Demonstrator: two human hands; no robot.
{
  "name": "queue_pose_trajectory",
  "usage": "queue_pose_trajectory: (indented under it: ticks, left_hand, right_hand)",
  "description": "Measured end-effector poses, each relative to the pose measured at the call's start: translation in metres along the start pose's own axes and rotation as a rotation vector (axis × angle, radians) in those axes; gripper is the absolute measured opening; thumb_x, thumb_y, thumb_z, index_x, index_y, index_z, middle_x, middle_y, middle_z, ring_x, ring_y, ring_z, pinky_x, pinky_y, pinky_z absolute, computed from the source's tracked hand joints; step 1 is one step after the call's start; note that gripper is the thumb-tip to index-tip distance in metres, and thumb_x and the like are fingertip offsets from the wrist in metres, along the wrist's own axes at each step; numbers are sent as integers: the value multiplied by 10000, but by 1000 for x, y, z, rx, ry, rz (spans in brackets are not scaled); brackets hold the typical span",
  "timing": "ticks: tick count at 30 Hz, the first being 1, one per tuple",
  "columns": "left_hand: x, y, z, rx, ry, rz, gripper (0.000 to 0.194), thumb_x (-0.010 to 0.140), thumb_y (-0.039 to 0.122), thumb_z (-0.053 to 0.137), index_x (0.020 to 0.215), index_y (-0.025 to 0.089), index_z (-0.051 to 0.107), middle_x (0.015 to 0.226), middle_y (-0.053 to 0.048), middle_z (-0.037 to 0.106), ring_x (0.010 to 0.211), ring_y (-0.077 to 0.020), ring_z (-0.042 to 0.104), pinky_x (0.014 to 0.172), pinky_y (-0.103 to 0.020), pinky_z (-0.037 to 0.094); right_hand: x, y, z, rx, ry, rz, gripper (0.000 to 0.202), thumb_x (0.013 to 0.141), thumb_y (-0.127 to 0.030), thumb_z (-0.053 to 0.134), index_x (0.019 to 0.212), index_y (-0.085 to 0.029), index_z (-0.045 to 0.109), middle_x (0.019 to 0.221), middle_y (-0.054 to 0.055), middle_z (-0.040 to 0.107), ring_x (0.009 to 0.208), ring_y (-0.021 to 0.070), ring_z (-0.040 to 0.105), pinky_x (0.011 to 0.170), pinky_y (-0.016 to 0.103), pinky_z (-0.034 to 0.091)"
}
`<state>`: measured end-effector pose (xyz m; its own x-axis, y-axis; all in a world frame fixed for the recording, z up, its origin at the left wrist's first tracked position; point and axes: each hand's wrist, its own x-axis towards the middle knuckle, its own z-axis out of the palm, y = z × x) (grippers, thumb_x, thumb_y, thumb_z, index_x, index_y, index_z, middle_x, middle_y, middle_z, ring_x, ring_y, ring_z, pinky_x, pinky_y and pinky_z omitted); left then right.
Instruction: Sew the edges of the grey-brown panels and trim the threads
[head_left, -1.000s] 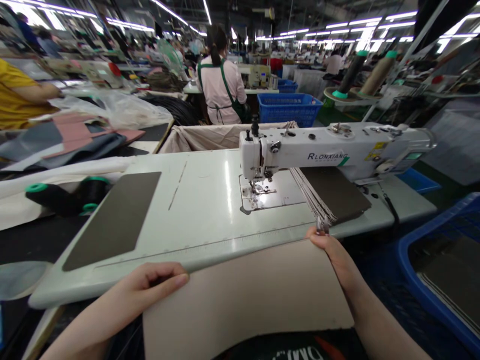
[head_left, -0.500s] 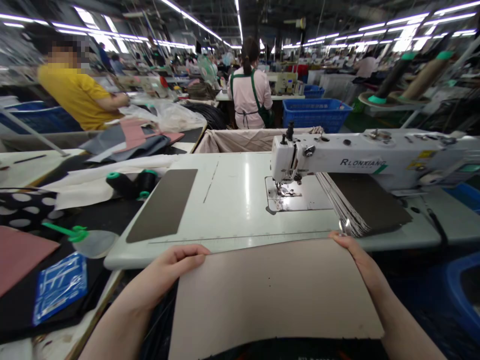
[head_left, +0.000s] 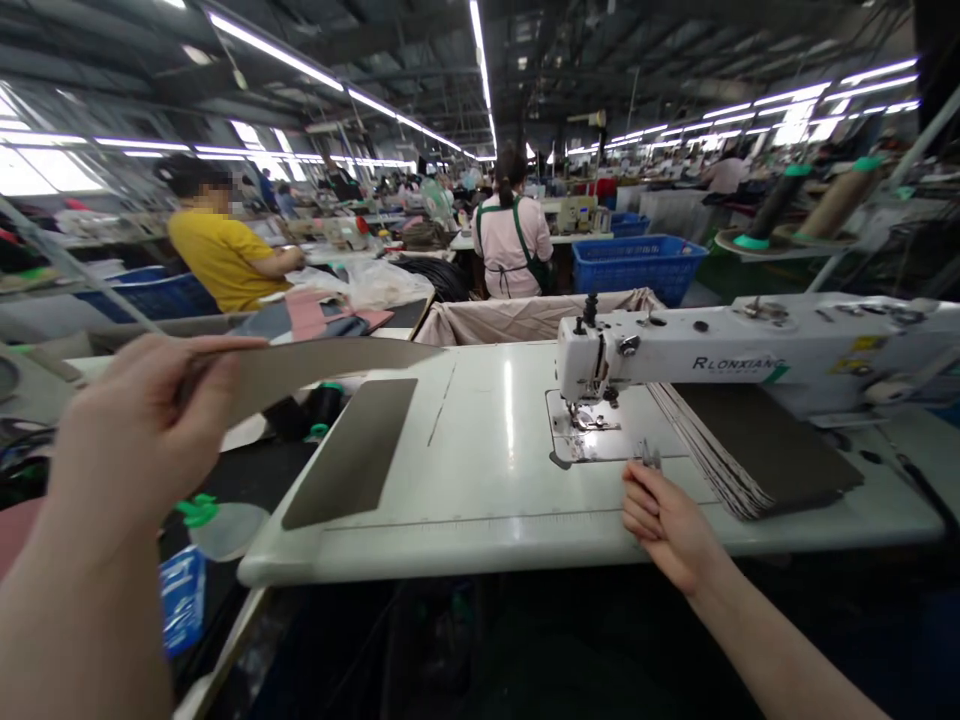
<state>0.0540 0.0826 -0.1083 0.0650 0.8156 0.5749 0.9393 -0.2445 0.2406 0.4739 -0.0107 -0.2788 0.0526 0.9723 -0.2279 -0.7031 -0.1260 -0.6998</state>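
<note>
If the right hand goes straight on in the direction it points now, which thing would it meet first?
Probably the needle area of the sewing machine: the right hand, holding a small metal tool, points that way, though its height above the table is unclear.

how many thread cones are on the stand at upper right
2: a dark cone at the left and a brown cone at the right; more could be hidden behind them.

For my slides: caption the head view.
Left hand holds a thin panel; right hand a metal tool, near the sewing machine.
</note>
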Motion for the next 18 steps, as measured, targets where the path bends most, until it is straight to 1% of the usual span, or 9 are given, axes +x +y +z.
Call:
queue_pose_trajectory:
  ticks: [1, 2, 3, 4, 7, 9, 11, 13, 18]
  left_hand:
    - [6, -10, 9, 89, -2, 115, 459, 1000, 442, 315, 1373, 233, 485, 1253, 17, 508, 1227, -267, 485, 1049, -489, 380]
    - [8, -22, 23, 115, -62, 213, 436, 1005, 407, 321, 1355, 232, 511, 1226, -2, 527, 1221, -249, 489, 1063, -452, 377]
    - [6, -34, 42, 115, -116, 289, 444, 1008, 379, 300, 1348, 194, 518, 1210, -38, 544, 1211, -245, 498, 1065, -435, 382]
    - [0, -47, 64, 119, -181, 318, 443, 1006, 352, 299, 1327, 161, 537, 1214, -64, 561, 1200, -245, 514, 1059, -426, 393]
    - [-37, -82, 130, 109, -287, 371, 432, 968, 319, 331, 1229, 118, 610, 1218, -113, 624, 1141, -250, 588, 1034, -411, 440]
    - [-67, -99, 160, 103, -340, 391, 429, 949, 305, 335, 1234, 143, 611, 1262, -121, 632, 1139, -245, 614, 1007, -379, 478]
    - [-92, -112, 177, 106, -369, 391, 432, 947, 300, 334, 1263, 163, 594, 1290, -116, 629, 1139, -250, 626, 971, -376, 511]
    - [-107, -122, 183, 103, -390, 383, 439, 951, 317, 340, 1309, 188, 559, 1343, -98, 598, 1178, -253, 609, 988, -389, 504]
    - [-111, -142, 188, 48, -417, 362, 471, 939, 415, 389, 1364, 253, 510, 1428, -50, 525, 1269, -260, 538, 1094, -421, 396]
  right_hand:
    - [2, 4, 1, 7, -7, 0, 241, 873, -340, 672, 745, -153, 592, 509, -119, 254, 407, 27, 107, 368, 169, 171]
    - [4, 9, 2, 16, -9, 3, 242, 873, -339, 673, 741, -154, 591, 508, -118, 257, 406, 26, 112, 369, 170, 171]
    - [6, 14, 1, 26, -4, 6, 244, 870, -338, 677, 735, -154, 590, 508, -117, 264, 404, 25, 118, 369, 172, 170]
    - [8, 18, -1, 36, 6, 10, 246, 865, -339, 681, 731, -153, 592, 507, -116, 272, 401, 24, 124, 368, 173, 168]
    - [19, 27, -13, 49, 51, 3, 234, 850, -343, 694, 751, -144, 619, 511, -109, 319, 388, 17, 151, 362, 172, 161]
    - [29, 27, -21, 39, 82, -15, 227, 833, -341, 708, 776, -131, 645, 517, -100, 373, 376, 7, 166, 357, 170, 159]
    - [40, 23, -26, 32, 115, -48, 224, 808, -331, 729, 807, -115, 669, 546, -78, 461, 365, -4, 174, 350, 168, 161]
    - [50, 17, -27, 34, 143, -87, 225, 779, -313, 752, 838, -107, 684, 598, -46, 551, 359, -12, 182, 344, 167, 164]
    - [70, 3, -16, 40, 182, -149, 257, 746, -338, 775, 853, -125, 682, 731, 27, 681, 357, -17, 198, 335, 168, 162]
